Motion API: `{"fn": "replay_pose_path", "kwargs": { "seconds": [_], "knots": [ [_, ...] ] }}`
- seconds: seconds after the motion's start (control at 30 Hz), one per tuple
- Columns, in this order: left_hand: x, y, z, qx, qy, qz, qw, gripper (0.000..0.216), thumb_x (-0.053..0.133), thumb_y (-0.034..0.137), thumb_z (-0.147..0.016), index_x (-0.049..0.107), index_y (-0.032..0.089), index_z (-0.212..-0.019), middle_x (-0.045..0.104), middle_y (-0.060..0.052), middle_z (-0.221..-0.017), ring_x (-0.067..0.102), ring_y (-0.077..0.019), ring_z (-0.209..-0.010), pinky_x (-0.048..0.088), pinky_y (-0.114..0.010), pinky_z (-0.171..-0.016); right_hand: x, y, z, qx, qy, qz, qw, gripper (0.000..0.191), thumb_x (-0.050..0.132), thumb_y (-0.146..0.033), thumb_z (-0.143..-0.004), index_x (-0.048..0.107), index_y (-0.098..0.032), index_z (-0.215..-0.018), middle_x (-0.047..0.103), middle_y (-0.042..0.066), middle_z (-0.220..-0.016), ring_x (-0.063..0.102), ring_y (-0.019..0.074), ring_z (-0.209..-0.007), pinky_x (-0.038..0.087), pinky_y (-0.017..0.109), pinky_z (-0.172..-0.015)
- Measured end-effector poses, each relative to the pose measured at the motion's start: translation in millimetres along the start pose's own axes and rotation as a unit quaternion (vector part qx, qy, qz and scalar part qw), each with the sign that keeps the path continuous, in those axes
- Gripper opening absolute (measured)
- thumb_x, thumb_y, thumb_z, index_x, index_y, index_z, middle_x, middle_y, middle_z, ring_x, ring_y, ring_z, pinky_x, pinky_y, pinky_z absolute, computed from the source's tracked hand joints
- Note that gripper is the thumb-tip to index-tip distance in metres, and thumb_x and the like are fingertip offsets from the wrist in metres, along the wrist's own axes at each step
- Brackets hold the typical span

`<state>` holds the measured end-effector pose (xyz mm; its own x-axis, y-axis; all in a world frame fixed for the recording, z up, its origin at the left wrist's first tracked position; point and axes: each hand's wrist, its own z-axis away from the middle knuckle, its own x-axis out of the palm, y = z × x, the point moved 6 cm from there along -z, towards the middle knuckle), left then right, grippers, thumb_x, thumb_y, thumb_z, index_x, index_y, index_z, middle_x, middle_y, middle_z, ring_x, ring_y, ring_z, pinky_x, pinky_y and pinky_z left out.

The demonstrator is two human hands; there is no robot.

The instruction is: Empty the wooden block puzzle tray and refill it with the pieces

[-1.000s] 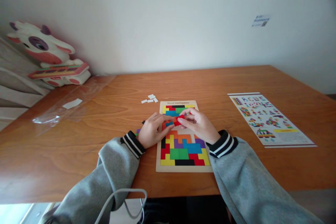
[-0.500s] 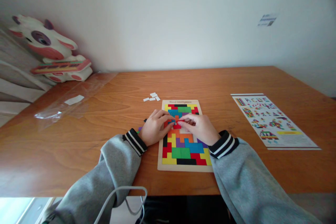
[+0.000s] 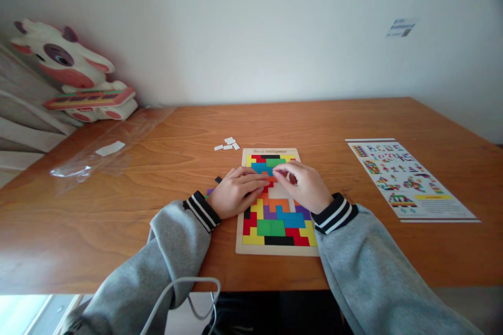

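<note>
A wooden block puzzle board [image 3: 239, 235] with a pale rim lies before me, largely filled with coloured pieces. My left hand [image 3: 238, 191] rests over its left side, fingers stretched out, the tips touching a red piece [image 3: 270, 185]. Over the upper right of the board, my right hand [image 3: 304, 184] has thumb and index finger pinched together near the blue and green pieces. Whatever may be between those fingertips is too small to make out. A bare patch of board shows between the hands. Several loose pieces [image 3: 211, 192], purple and black among them, are partly hidden behind my left hand.
Small white slips [image 3: 228, 143] lie beyond the board. A printed instruction sheet [image 3: 408, 180] is on the right of the table [image 3: 157, 178]. Clear plastic wrapping [image 3: 84, 165] and a cow-shaped toy keyboard [image 3: 90, 97] occupy the left. A white cable [image 3: 192, 279] hangs by my left sleeve.
My right hand has drawn back a little from the red piece, up and to the right. The left fingers have straightened and reach further right over the red piece.
</note>
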<state>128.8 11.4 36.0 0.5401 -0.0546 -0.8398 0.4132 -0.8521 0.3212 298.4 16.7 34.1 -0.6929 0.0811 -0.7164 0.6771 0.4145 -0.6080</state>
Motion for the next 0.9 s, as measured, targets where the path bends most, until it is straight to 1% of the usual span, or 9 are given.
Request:
{"fn": "replay_pose_path", "kwargs": {
  "seconds": [0.13,0.37,0.47,0.6,0.67,0.73,0.8,0.83,0.9],
  "knots": [
    [2,1,1,0.019,-0.036,-0.036,0.999,0.031,0.050,0.027,-0.099,0.066,0.023,-0.125,0.071,-0.007,-0.121,0.060,-0.0242,-0.112,0.048,-0.041,-0.095,-5,7,-1,-0.002,-0.002,0.024,1.000,0.019,0.053,-0.031,-0.096,0.069,-0.021,-0.098,0.069,0.005,-0.088,0.058,0.0147,-0.064,0.047,0.030,-0.065],
    [4,-1,3,0.025,-0.027,-0.060,0.998,0.025,0.051,0.026,-0.098,0.069,0.021,-0.116,0.073,-0.006,-0.118,0.064,-0.0227,-0.110,0.048,-0.039,-0.096,-2,11,-1,-0.018,-0.031,0.018,0.999,0.017,0.054,-0.030,-0.094,0.069,-0.021,-0.093,0.068,0.006,-0.091,0.062,0.0166,-0.072,0.050,0.031,-0.071],
    [-1,-2,2,0.024,-0.022,-0.068,0.997,0.024,0.053,0.027,-0.097,0.069,0.021,-0.114,0.073,-0.007,-0.117,0.064,-0.0229,-0.109,0.049,-0.039,-0.095,-10,14,-2,-0.013,0.003,0.031,0.999,0.019,0.052,-0.030,-0.095,0.068,-0.021,-0.095,0.069,0.007,-0.090,0.063,0.0192,-0.077,0.049,0.032,-0.071],
    [-24,-18,6,0.014,-0.036,-0.067,0.997,0.029,0.057,0.032,-0.095,0.066,0.020,-0.120,0.071,-0.009,-0.118,0.064,-0.0233,-0.106,0.049,-0.038,-0.093,-25,27,-2,0.013,0.070,0.037,0.997,0.021,0.051,-0.034,-0.095,0.067,-0.020,-0.099,0.070,0.007,-0.087,0.061,0.0181,-0.068,0.048,0.032,-0.066],
    [-40,-35,13,-0.020,-0.035,-0.055,0.998,0.032,0.063,0.038,-0.090,0.068,0.019,-0.116,0.072,-0.009,-0.109,0.064,-0.0231,-0.099,0.049,-0.038,-0.092,-32,36,-1,0.024,0.099,0.033,0.994,0.023,0.051,-0.036,-0.095,0.066,-0.019,-0.099,0.070,0.007,-0.087,0.060,0.0174,-0.065,0.048,0.031,-0.065],
    [-50,-57,23,-0.069,-0.069,-0.016,0.995,0.042,0.074,0.051,-0.079,0.070,0.020,-0.108,0.072,-0.007,-0.104,0.063,-0.0233,-0.097,0.048,-0.037,-0.092,-35,45,0,0.032,0.112,0.030,0.993,0.023,0.051,-0.037,-0.094,0.066,-0.019,-0.098,0.071,0.007,-0.087,0.059,0.0172,-0.064,0.048,0.031,-0.064],
    [-53,-80,38,-0.150,-0.120,0.048,0.980,0.064,0.081,0.062,-0.063,0.067,0.020,-0.110,0.070,-0.004,-0.094,0.063,-0.0189,-0.082,0.050,-0.030,-0.077,-35,53,0,0.040,0.106,0.029,0.993,0.024,0.052,-0.037,-0.094,0.067,-0.019,-0.095,0.071,0.007,-0.085,0.058,0.0168,-0.062,0.048,0.031,-0.063],
    [-54,-90,46,-0.191,-0.133,0.063,0.970,0.070,0.083,0.064,-0.058,0.066,0.020,-0.110,0.067,-0.002,-0.087,0.060,-0.0168,-0.075,0.049,-0.028,-0.070,-34,56,0,0.043,0.101,0.028,0.994,0.024,0.052,-0.038,-0.093,0.067,-0.019,-0.094,0.071,0.007,-0.085,0.058,0.0168,-0.062,0.048,0.031,-0.062],
    [-57,-101,58,-0.239,-0.154,0.080,0.955,0.071,0.084,0.065,-0.053,0.067,0.020,-0.105,0.062,0.001,-0.081,0.056,-0.0140,-0.069,0.045,-0.025,-0.066,-32,60,0,0.048,0.093,0.021,0.994,0.025,0.053,-0.039,-0.093,0.067,-0.018,-0.094,0.070,0.008,-0.085,0.059,0.0171,-0.064,0.048,0.031,-0.062]
  ]
}}
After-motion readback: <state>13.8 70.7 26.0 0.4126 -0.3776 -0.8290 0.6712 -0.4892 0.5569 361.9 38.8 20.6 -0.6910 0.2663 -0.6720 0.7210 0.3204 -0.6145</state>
